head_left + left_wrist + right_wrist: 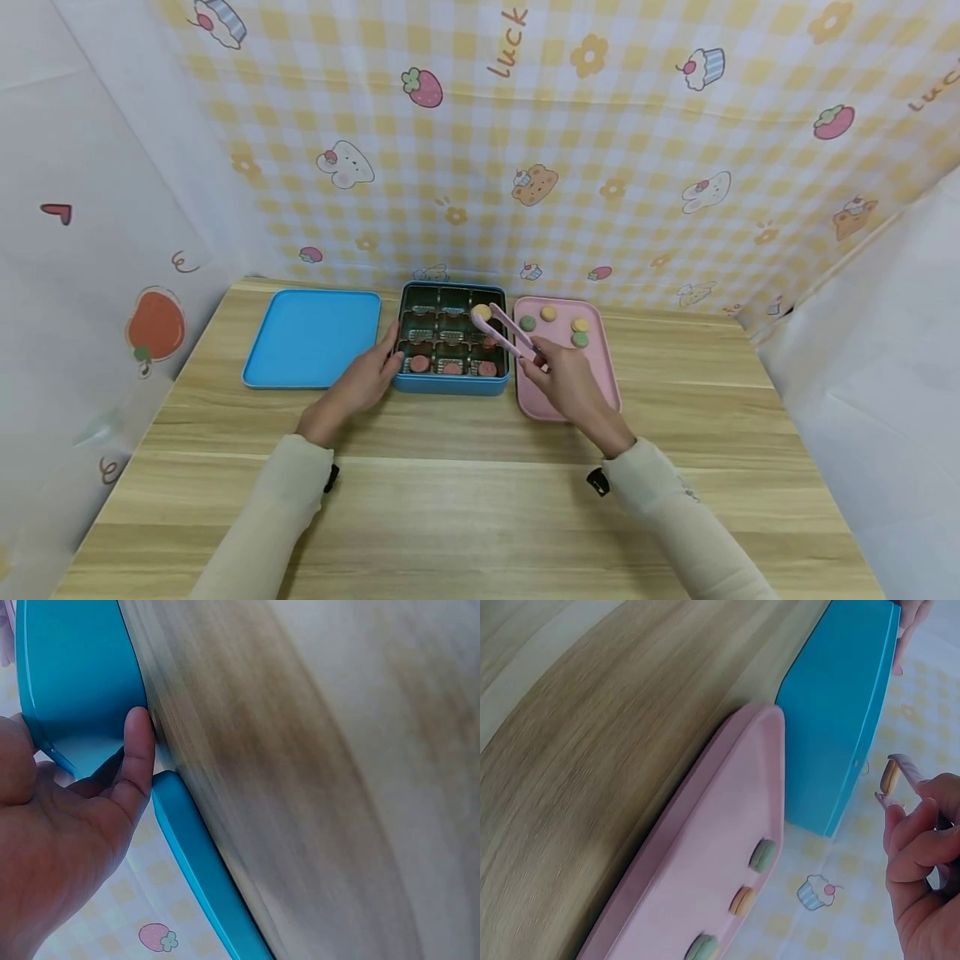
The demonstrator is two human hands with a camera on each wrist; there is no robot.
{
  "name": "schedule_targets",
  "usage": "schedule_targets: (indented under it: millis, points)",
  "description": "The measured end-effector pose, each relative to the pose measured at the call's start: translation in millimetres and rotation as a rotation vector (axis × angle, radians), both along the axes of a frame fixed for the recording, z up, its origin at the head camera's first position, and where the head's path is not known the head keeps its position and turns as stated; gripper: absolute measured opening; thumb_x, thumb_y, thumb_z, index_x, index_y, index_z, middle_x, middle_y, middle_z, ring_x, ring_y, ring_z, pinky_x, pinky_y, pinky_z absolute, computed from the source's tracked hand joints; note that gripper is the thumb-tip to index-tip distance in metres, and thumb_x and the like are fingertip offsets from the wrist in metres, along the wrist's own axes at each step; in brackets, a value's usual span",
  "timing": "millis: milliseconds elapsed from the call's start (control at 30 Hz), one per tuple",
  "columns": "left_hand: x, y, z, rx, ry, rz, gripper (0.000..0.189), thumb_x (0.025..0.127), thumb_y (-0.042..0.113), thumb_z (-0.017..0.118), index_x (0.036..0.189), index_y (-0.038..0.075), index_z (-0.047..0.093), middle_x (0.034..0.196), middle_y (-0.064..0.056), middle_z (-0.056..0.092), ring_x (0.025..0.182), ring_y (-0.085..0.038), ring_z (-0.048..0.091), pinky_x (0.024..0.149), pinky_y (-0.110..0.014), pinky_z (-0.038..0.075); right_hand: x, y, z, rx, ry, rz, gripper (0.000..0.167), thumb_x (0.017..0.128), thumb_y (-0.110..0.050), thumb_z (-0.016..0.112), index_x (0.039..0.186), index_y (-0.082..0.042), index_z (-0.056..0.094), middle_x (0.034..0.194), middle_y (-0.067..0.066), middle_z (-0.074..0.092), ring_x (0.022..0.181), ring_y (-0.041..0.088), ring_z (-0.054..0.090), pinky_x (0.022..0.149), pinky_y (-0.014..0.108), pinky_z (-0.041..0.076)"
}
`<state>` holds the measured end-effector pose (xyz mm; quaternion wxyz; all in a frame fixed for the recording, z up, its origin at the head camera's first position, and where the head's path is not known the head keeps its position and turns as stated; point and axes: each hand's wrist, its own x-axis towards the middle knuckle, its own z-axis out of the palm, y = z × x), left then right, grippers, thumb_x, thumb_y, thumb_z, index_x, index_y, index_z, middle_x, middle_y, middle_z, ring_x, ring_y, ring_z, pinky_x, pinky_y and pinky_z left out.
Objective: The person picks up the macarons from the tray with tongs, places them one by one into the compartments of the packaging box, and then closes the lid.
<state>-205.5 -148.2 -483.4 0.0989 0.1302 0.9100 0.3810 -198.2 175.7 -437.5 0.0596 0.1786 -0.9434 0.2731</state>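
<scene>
A blue box [450,384] with a dark, divided insert stands near the back wall. Reddish macarons [452,367] lie in its front row, and another reddish piece shows partly behind the tongs. My left hand [364,377] rests along the box's left side, thumb at the front of the rim, fingers fairly straight. My right hand [568,379] grips pink tongs [510,334]. Between the tong tips a yellow macaron [889,777] is pinched, above the right part of the box. Right of the box, a pink tray [555,398] carries green and yellow macarons [548,313].
A blue lid [315,337] lies flat left of the box. Behind everything hangs a yellow checked cloth [465,167] with printed figures, and white cloth closes both sides. Wooden tabletop [465,508] stretches in front of the box and tray.
</scene>
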Motion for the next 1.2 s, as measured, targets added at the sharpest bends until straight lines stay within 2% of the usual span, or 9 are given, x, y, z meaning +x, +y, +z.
schedule_targets:
  millis: [267, 600, 867, 1200]
  points:
    - [-0.2, -0.1, -0.9, 0.002, 0.003, 0.002, 0.063, 0.110, 0.023, 0.035, 0.159, 0.002, 0.002, 0.160, -0.026, 0.019, 0.142, -0.046, 0.029, 0.112, -0.060, 0.032, 3.7, -10, -2.1, 0.007, -0.033, 0.028, 0.006, 0.095, -0.014, 0.066, 0.090, -0.010, 0.064, 0.072, 0.000, 0.064, 0.054, 0.008, 0.051, 0.046, 0.020, 0.042]
    - [0.7, -0.8, 0.3, 0.004, -0.008, 0.000, 0.063, 0.110, 0.022, 0.034, 0.159, 0.003, 0.001, 0.161, -0.026, 0.018, 0.143, -0.046, 0.029, 0.112, -0.060, 0.032, 3.3, -19, -7.2, 0.023, -0.051, 0.049, 0.009, 0.097, -0.017, 0.065, 0.090, -0.011, 0.064, 0.069, -0.001, 0.061, 0.052, 0.007, 0.050, 0.045, 0.020, 0.039]
    - [-0.3, -0.5, -2.3, 0.012, 0.014, -0.005, 0.062, 0.110, 0.021, 0.036, 0.159, 0.001, 0.003, 0.160, -0.026, 0.019, 0.143, -0.045, 0.029, 0.113, -0.059, 0.031, 3.3, -23, -10.0, 0.022, -0.068, 0.050, 0.009, 0.098, -0.018, 0.064, 0.099, -0.010, 0.067, 0.069, -0.002, 0.061, 0.053, 0.007, 0.050, 0.045, 0.020, 0.039]
    - [-0.9, -1.3, -2.5, 0.011, 0.013, -0.005, 0.063, 0.110, 0.022, 0.036, 0.159, 0.002, 0.003, 0.161, -0.025, 0.018, 0.144, -0.045, 0.028, 0.113, -0.059, 0.031, 2.5, -28, -11.5, 0.025, -0.112, 0.045, 0.010, 0.099, -0.020, 0.063, 0.099, -0.010, 0.067, 0.067, -0.001, 0.058, 0.047, 0.006, 0.045, 0.040, 0.019, 0.033]
